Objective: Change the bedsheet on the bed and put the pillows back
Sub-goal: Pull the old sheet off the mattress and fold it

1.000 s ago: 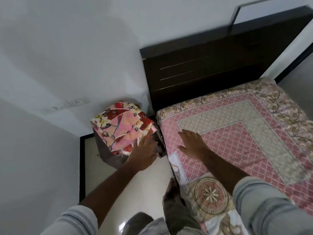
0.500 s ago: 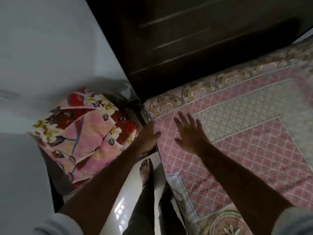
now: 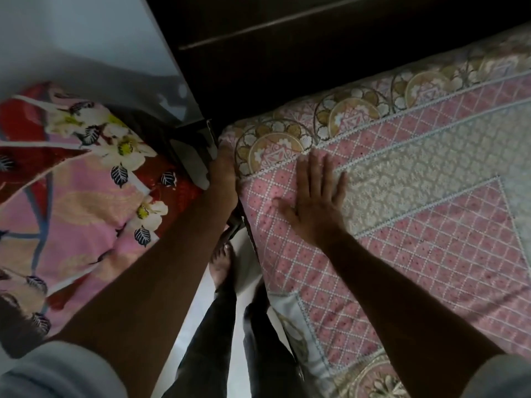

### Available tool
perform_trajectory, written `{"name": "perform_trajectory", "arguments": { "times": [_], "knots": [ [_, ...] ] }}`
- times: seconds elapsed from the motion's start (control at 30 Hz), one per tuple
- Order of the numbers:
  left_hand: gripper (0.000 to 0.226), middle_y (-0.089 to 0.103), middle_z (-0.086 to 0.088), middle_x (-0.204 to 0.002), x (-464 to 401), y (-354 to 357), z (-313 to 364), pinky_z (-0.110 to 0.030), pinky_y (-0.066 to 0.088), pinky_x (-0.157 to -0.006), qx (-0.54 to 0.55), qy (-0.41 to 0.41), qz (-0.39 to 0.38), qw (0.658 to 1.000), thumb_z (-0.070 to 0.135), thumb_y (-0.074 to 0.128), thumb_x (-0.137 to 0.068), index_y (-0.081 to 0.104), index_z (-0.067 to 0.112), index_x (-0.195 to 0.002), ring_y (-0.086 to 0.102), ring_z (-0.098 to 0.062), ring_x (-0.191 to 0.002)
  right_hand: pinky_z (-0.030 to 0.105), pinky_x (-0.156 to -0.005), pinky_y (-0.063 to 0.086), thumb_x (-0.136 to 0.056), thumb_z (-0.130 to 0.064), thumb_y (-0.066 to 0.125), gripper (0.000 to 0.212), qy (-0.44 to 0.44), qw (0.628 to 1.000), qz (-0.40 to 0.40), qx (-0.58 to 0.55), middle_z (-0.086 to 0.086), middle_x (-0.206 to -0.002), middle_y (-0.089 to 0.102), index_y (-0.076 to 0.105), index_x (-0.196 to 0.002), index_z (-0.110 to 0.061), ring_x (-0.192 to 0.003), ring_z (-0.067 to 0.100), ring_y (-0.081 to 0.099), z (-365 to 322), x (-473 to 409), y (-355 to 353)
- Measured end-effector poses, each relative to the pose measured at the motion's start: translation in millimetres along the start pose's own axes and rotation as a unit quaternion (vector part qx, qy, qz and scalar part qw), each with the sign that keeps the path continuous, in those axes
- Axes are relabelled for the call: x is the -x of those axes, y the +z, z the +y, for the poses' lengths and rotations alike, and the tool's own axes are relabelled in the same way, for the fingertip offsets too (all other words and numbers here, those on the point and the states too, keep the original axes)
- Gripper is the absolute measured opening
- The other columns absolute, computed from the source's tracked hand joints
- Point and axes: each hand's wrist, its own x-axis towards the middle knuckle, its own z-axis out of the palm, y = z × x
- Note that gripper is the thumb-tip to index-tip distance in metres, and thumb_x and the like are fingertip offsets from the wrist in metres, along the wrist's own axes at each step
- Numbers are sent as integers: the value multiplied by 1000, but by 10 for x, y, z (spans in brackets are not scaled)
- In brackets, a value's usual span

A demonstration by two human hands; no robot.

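Observation:
A pink bedsheet (image 3: 416,225) with a white lattice and gold floral border covers the bed on the right. My right hand (image 3: 316,202) lies flat on it with straight, spread fingers, near the head-end corner. My left hand (image 3: 222,176) reaches down at the corner of the mattress, beside the sheet's edge; its fingers are hidden, so its grip cannot be made out. A stack of pillows in red and pink floral covers (image 3: 71,196) sits to the left of the bed.
The dark wooden headboard (image 3: 316,53) rises behind the mattress. A white wall (image 3: 71,33) stands at upper left. My legs and one bare foot (image 3: 221,265) stand on the pale floor in the narrow gap between pillows and bed.
My head has leaned in closer to the bed corner. My left hand went from the pillow stack to the mattress corner; my right hand slid toward the headboard and pressed flat.

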Motion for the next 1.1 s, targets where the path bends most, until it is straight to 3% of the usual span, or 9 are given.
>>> {"name": "perform_trajectory", "arguments": {
  "times": [0.2,0.3,0.4,0.53,0.73,0.87,1.0,1.03,1.1],
  "knots": [
    [9,72,-8,-90,340,223,503,-27,56,-66,38,83,56,994,13,70,-93,74,6,-99,71,-25,-84,69,-116,-7,-97,-72,24,94,0,1000,11,5,14,-163,-26,-17,-157,-12,-149,38,-24,4,-12,25],
    [16,76,-7,-100,916,452,625,-26,57,-76,-42,253,-89,962,8,63,-98,75,18,-94,73,-17,-92,63,-116,-16,-97,-71,24,92,-6,999,17,-32,9,-162,-30,-19,-156,-16,-148,35,-29,-3,-25,-26],
    [18,73,-3,-100,1447,713,421,-16,52,-72,-250,367,-298,845,3,56,-101,72,13,-101,69,-2,-82,55,-122,-7,-95,-60,40,86,28,988,11,-153,13,-167,3,14,-159,-8,-154,35,-3,82,18,-27],
    [41,66,2,-130,1469,638,-61,-40,56,-83,-593,452,-312,589,31,49,-106,44,36,-147,67,-18,-105,21,-80,51,-86,-23,57,29,131,806,58,-575,13,-102,68,62,-107,-4,-99,21,66,332,127,-246],
    [71,50,3,-63,1154,193,-324,-28,35,-45,-642,465,-142,593,25,51,-105,12,29,-164,42,-8,-45,37,-81,55,-104,-19,46,29,198,690,64,-693,14,-102,76,65,-117,0,-96,30,73,789,-4,-660],
    [67,73,-4,-98,1111,351,-332,-31,58,-62,-674,502,-249,482,19,63,-98,32,40,-154,67,-14,-68,34,-66,60,-94,-64,51,65,206,754,-55,-621,14,-94,75,69,-108,-3,-80,29,75,918,-445,-990],
    [58,70,3,-85,1474,744,-376,-22,46,-64,-663,599,-328,306,2,70,-85,58,20,-139,63,-11,-69,30,-62,51,-89,-41,67,35,131,873,-21,-468,4,-92,70,70,-108,-11,-82,24,69,936,-908,-1090],
    [50,69,3,-84,1560,835,-364,-25,49,-68,-646,627,-313,302,7,65,-90,59,19,-138,63,-12,-70,30,-63,47,-92,-30,63,27,112,895,0,-432,3,-90,67,70,-109,-10,-80,23,66,988,-941,-1118],
    [32,71,3,-93,1614,973,-309,-34,54,-77,-596,619,-257,442,25,50,-103,59,21,-134,67,-15,-80,28,-66,42,-96,-22,58,21,88,885,25,-456,3,-89,63,67,-111,-11,-75,19,59,1186,-828,-1114]
  ]
}}
